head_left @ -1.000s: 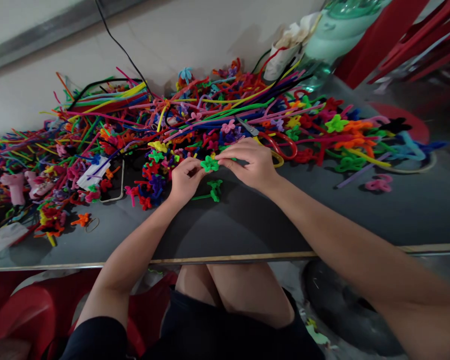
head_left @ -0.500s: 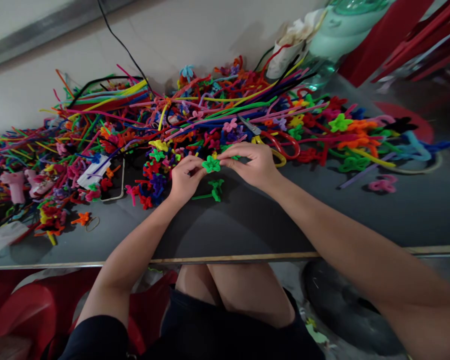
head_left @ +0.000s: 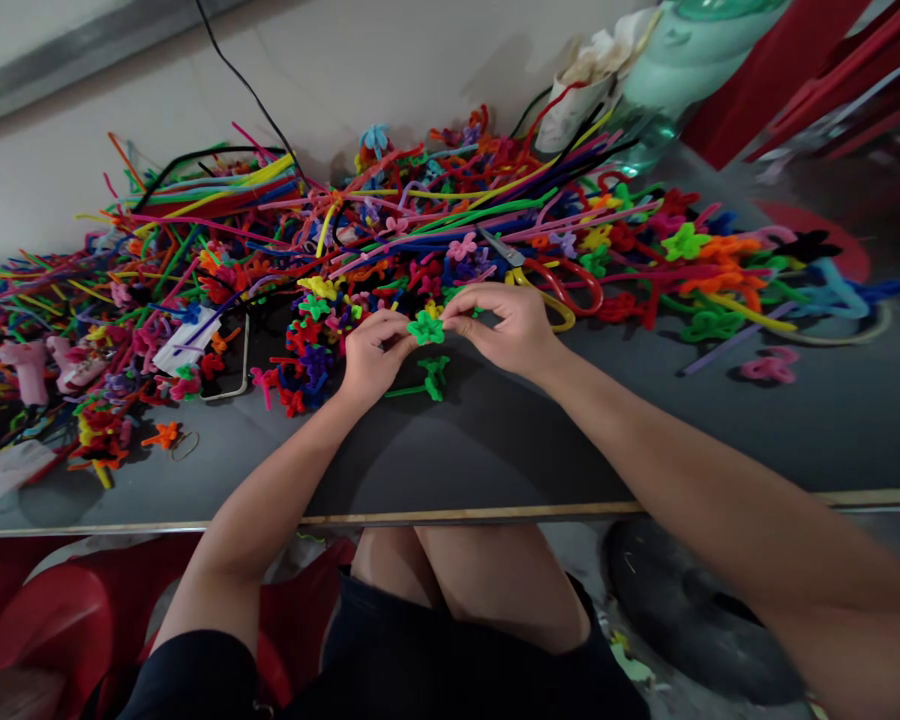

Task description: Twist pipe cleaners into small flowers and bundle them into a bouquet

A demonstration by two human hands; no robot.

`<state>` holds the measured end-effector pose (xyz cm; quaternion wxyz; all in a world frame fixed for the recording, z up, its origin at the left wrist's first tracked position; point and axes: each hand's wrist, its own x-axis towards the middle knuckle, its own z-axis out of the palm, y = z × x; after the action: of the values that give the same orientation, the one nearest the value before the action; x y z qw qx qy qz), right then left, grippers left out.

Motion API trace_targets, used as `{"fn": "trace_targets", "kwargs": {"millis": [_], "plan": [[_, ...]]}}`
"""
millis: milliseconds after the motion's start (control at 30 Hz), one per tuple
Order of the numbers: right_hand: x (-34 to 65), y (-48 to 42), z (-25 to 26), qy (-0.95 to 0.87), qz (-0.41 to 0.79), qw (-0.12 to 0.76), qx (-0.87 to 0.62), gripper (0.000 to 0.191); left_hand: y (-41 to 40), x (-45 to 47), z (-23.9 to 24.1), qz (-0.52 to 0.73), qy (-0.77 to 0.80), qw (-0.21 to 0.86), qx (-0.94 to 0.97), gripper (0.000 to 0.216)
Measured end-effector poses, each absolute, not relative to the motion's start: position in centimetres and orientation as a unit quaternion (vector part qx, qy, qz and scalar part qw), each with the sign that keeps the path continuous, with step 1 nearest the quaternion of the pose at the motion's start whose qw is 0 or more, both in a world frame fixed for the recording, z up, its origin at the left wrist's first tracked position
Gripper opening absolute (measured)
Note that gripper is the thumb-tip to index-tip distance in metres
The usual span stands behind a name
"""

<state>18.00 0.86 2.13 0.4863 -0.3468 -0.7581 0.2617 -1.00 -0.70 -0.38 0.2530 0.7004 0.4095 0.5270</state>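
Note:
Between my two hands is a green pipe-cleaner flower (head_left: 425,328), held above the dark table. My left hand (head_left: 375,352) pinches it from the left with thumb and forefinger. From the other side, the thumb and forefinger of my right hand (head_left: 506,325) close on a petal at its right edge. Just below lies a second green pipe-cleaner flower (head_left: 435,378) with a stem pointing left. Scissors with red and yellow handles (head_left: 562,290) rest on the pile behind my right hand.
A long heap of colourful pipe cleaners and small flowers (head_left: 390,215) runs along the wall. A phone-like frame (head_left: 245,360) lies at left, a pink pipe-cleaner piece (head_left: 769,366) at right. A paper cup (head_left: 566,115) and a green bottle (head_left: 645,130) stand at the back.
Very little differs. Both hands keep their pinch on the green flower, with only a slight shift at the right fingertips; the view has moved a touch.

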Motion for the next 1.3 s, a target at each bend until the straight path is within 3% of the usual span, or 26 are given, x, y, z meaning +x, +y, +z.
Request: {"fn": "trace_targets", "kwargs": {"millis": [567, 933, 1300], "plan": [[18.0, 0.9, 1.9, -0.736, 0.25, 0.545, -0.315, 0.026, -0.3, -1.1, 0.0, 0.55, 0.381, 0.203, 0.715, 0.032], [17.9, 1.1, 2.0, -0.735, 0.282, 0.531, -0.314, 0.025, 0.9, -2.0, -0.1, 0.481, 0.316, 0.342, 0.743, 0.032], [17.8, 1.2, 1.8, -0.73, 0.329, 0.517, -0.302, 0.027, 0.6, -2.1, 0.6, 0.448, 0.303, 0.366, 0.757, 0.031]]}}
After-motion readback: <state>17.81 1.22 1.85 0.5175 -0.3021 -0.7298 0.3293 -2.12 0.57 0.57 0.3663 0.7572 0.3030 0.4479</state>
